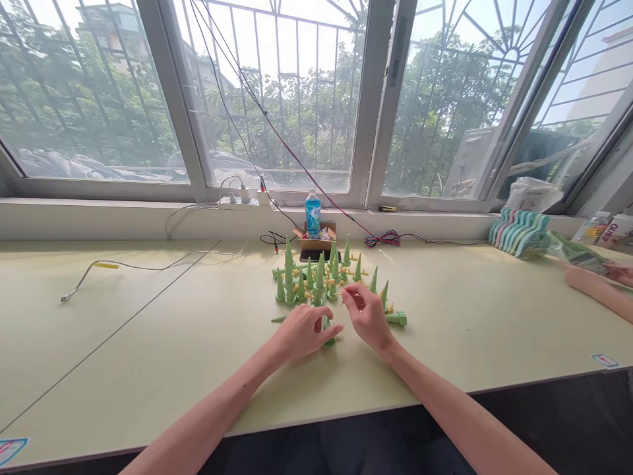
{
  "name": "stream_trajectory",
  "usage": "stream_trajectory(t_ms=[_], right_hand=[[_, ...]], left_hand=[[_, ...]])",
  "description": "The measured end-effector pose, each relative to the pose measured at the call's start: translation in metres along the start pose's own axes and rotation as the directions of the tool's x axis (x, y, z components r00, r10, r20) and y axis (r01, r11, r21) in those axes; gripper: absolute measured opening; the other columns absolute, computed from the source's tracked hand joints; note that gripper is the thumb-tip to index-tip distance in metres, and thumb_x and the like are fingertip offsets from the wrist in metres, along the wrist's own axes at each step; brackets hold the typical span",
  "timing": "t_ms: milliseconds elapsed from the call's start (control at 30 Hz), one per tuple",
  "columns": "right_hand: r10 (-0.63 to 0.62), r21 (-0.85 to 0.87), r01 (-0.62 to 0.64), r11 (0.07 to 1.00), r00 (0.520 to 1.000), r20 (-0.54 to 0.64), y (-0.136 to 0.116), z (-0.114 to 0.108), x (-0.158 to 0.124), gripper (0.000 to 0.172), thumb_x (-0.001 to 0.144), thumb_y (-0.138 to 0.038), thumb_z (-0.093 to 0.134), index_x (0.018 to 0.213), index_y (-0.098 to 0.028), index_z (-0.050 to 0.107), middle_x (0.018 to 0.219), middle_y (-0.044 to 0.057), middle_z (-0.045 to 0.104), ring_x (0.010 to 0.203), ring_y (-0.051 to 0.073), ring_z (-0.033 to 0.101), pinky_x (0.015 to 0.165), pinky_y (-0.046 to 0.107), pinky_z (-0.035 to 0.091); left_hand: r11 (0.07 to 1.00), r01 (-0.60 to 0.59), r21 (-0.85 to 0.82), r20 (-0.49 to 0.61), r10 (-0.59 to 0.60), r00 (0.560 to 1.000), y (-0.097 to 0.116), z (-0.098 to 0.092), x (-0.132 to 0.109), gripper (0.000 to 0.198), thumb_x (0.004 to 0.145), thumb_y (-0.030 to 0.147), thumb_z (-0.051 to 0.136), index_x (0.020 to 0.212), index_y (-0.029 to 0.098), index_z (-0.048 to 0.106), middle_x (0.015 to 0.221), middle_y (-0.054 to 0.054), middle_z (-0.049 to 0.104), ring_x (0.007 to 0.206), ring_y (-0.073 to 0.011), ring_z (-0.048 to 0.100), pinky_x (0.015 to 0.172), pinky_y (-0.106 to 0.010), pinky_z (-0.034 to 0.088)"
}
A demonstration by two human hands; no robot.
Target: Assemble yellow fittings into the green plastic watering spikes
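My left hand [305, 331] is closed around a green watering spike [328, 342], a hollow-looking plastic cone that stands near the front of the group. Its thumb and fingers lie on either side of the cone and cover much of it. My right hand [366, 315] pinches a small thin yellow piece [339, 294] between thumb and fingertips, just above and right of the left hand. Behind both hands several green spikes [289, 270] stand upright in a cluster, many with small yellow valves [364, 272]. One spike [396, 318] lies on its side beside the right hand.
A small cardboard box [318, 243] with a blue-liquid bottle [312, 214] is behind the cluster. Cables [388, 238] lie along the back. Toward the right are pastel hangers [519, 232] and another person's hands [583, 278]. A white cable [123, 265] crosses the table's left side.
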State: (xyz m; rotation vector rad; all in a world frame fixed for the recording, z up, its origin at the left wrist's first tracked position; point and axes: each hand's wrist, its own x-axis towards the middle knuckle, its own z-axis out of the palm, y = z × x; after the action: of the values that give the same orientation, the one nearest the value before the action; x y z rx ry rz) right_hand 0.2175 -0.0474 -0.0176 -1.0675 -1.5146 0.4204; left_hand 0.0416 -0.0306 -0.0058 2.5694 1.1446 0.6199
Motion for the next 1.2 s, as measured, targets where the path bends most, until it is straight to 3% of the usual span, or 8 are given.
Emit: stream_trajectory(t_ms=[467, 700, 867, 1033, 1200], right_hand=[[-0.009, -0.026, 0.008, 1.000, 1.000, -0.021, -0.001, 0.000, -0.001, 0.025, 0.094, -0.041, 0.048, 0.090, -0.019, 0.060, 0.078, 0.005, 0.066, 0.067, 0.018, 0.064, 0.059, 0.029, 0.050], [0.007, -0.036, -0.010, 0.999, 0.997, -0.081, -0.004, -0.002, -0.001, 0.023, 0.093, -0.039, 0.048, 0.089, -0.020, 0.059, 0.073, 0.002, 0.061, 0.062, 0.016, 0.060, 0.057, 0.027, 0.049], [0.004, -0.007, -0.005, 1.000, 0.993, -0.115, -0.005, -0.002, -0.001, 0.021, 0.093, -0.038, 0.049, 0.089, -0.020, 0.058, 0.073, 0.002, 0.060, 0.060, 0.015, 0.059, 0.054, 0.025, 0.047], [0.009, 0.004, -0.009, 1.000, 0.992, -0.126, -0.006, -0.002, -0.001, 0.020, 0.093, -0.036, 0.050, 0.089, -0.019, 0.058, 0.075, 0.001, 0.060, 0.056, 0.013, 0.056, 0.050, 0.024, 0.045], [-0.021, 0.012, 0.023, 1.000, 0.990, -0.139, -0.006, -0.002, -0.001, 0.017, 0.092, -0.034, 0.051, 0.088, -0.019, 0.058, 0.074, 0.000, 0.059, 0.058, 0.013, 0.057, 0.053, 0.023, 0.046]], left_hand=[[0.987, -0.095, -0.131, 0.077, 0.106, 0.991, 0.008, -0.003, -0.002, 0.029, 0.090, 0.044, 0.052, 0.093, 0.020, 0.068, 0.061, 0.002, 0.059, 0.053, -0.0124, 0.050, 0.057, -0.023, 0.038], [0.981, -0.144, -0.132, 0.032, 0.149, 0.988, 0.009, -0.001, -0.004, 0.024, 0.087, 0.039, 0.059, 0.105, 0.022, 0.063, 0.086, 0.000, 0.064, 0.058, -0.0112, 0.052, 0.065, -0.025, 0.044], [0.976, -0.155, -0.150, 0.014, 0.159, 0.987, 0.006, 0.001, -0.005, 0.032, 0.081, 0.032, 0.065, 0.112, 0.023, 0.057, 0.100, -0.002, 0.060, 0.065, -0.0112, 0.057, 0.066, -0.025, 0.048], [0.972, -0.192, -0.136, -0.097, 0.180, 0.979, 0.004, 0.001, -0.003, 0.037, 0.083, 0.028, 0.061, 0.119, 0.024, 0.051, 0.102, -0.003, 0.057, 0.074, -0.0136, 0.057, 0.062, -0.023, 0.050], [0.973, -0.179, -0.144, -0.342, 0.121, 0.932, -0.001, 0.000, 0.000, 0.036, 0.085, 0.025, 0.059, 0.119, 0.025, 0.049, 0.103, -0.003, 0.055, 0.069, -0.0110, 0.055, 0.056, -0.021, 0.050]])
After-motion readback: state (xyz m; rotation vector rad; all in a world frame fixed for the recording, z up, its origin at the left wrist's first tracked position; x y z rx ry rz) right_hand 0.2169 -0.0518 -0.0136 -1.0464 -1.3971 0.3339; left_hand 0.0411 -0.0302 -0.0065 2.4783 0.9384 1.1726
